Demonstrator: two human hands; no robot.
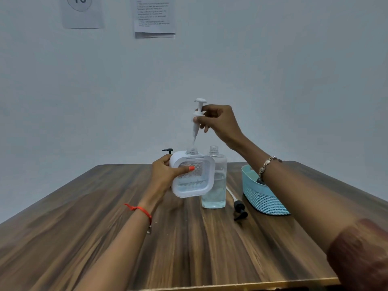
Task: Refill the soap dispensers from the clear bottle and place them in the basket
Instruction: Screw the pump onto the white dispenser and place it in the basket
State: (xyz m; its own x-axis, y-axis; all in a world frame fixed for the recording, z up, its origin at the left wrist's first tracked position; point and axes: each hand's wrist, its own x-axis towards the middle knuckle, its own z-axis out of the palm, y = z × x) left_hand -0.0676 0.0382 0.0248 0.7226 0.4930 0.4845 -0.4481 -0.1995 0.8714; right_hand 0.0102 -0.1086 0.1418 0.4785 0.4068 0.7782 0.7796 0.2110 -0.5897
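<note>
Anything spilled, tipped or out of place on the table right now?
No spill shows. A black pump head with white tube lies loose on the wooden table between the uncapped clear bottle and the teal mesh basket. The left hand holds the white square dispenser tilted, its white pump out in the right hand.

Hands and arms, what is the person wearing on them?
The left hand has an orange-painted thumbnail, and a red thread is tied round its wrist. By the right hand, the wrist wears a gold-toned chain bracelet with oval links. A dark reddish-brown sleeve covers the right upper arm; both forearms are bare.
</note>
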